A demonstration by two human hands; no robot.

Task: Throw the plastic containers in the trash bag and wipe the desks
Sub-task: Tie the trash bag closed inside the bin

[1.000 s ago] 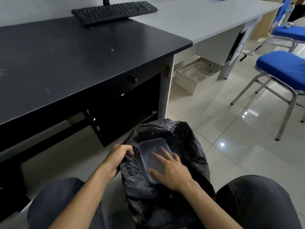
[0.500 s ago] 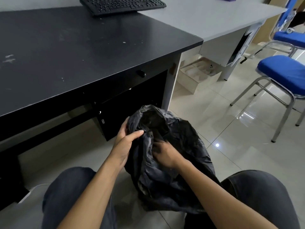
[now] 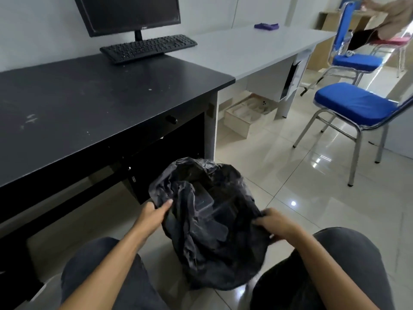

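- Black trash bag [image 3: 223,260]: my left hand [image 3: 154,217] pinches its rim at 9 o'clock.
- Clear containers [image 3: 206,203], two that I can make out, lie inside.
- My right hand [image 3: 277,224], inside a moment ago, now grips the rim at 3 o'clock; binning looks done.
- Two desks await wiping: black desk [image 3: 89,104], grey desk [image 3: 245,52]; one purple cloth [image 3: 266,25] at 1 o'clock.

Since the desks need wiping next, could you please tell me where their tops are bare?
The black desk is bare from its front edge back to the keyboard; the monitor stand crowds behind it. The grey desk is bare between the keyboard's end and the purple cloth. Left hand and right hand grip the trash bag.
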